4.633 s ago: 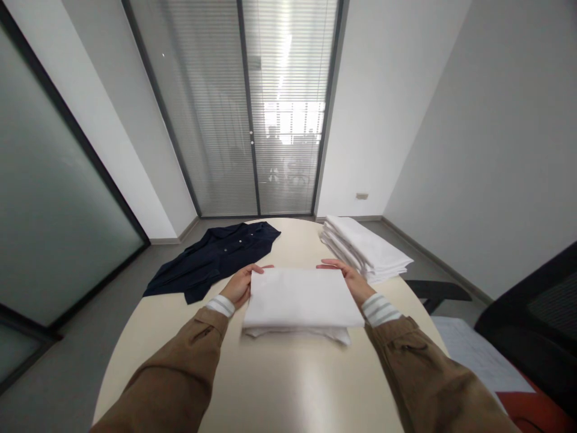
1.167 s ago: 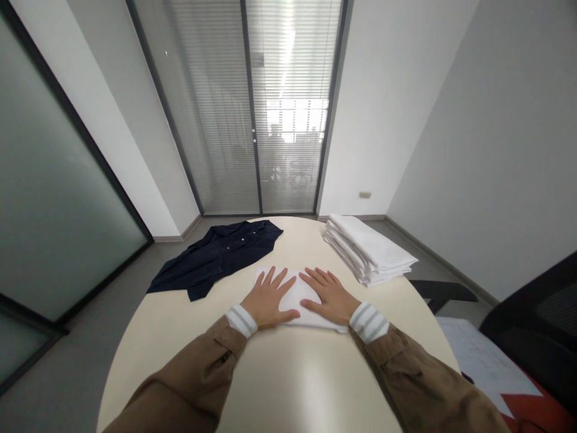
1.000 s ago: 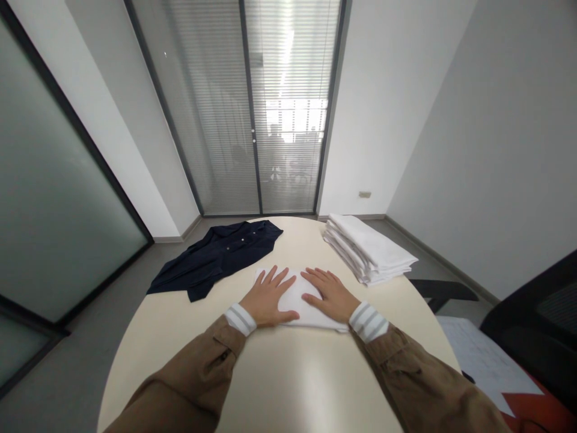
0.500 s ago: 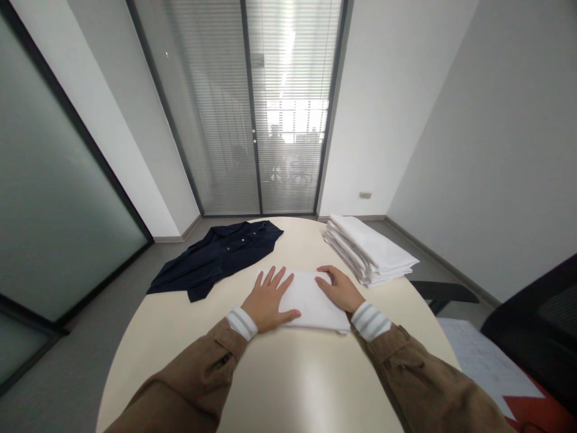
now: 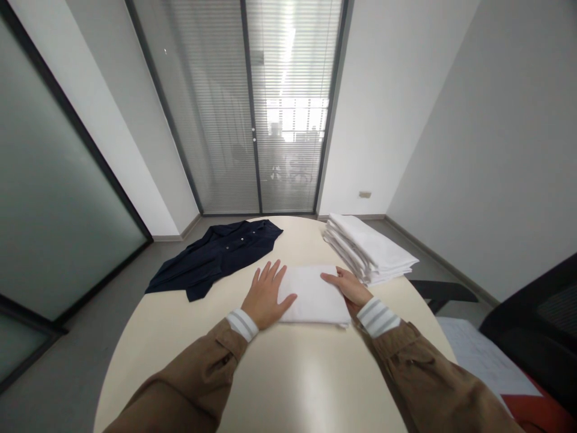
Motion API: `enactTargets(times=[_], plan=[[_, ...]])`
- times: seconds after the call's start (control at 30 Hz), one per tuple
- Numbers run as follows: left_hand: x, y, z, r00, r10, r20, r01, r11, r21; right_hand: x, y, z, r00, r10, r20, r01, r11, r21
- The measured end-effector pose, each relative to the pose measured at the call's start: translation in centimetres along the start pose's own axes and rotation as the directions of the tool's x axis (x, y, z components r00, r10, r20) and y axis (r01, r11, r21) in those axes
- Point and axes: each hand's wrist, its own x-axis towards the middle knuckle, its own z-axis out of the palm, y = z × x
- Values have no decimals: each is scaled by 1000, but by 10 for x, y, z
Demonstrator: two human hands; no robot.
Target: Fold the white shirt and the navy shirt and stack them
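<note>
A folded white cloth (image 5: 311, 297) lies flat on the pale round table (image 5: 288, 379) in front of me. My left hand (image 5: 265, 296) rests at its left edge, palm down, fingers spread and thumb on the cloth. At the right edge, my right hand (image 5: 351, 288) grips the cloth, thumb on top and the other fingers curled at the side, partly hidden.
A dark navy buttoned garment (image 5: 220, 252) is spread at the back left of the table. A stack of folded white cloths (image 5: 369, 246) stands at the back right. Beyond the right edge are a black chair (image 5: 536, 325) and papers (image 5: 487, 358).
My right hand has slid right to the cloth's edge, its thumb still on top. My left hand has shifted slightly up and left, still spread.
</note>
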Motion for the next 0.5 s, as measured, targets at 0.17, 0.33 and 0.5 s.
enactTargets(times=[0.17,0.33,0.5], plan=[[11,-23,15,918,-305,-254,194,904,-381,0,-4,4,984,-156,-85,165,980,111],[20,-34,17,877,-472,-91,166,476,-864,3,-5,0,945,-291,-148,310,941,136],[21,-33,15,895,-445,-31,116,299,-947,6,-6,-5,929,-318,-187,346,928,137]])
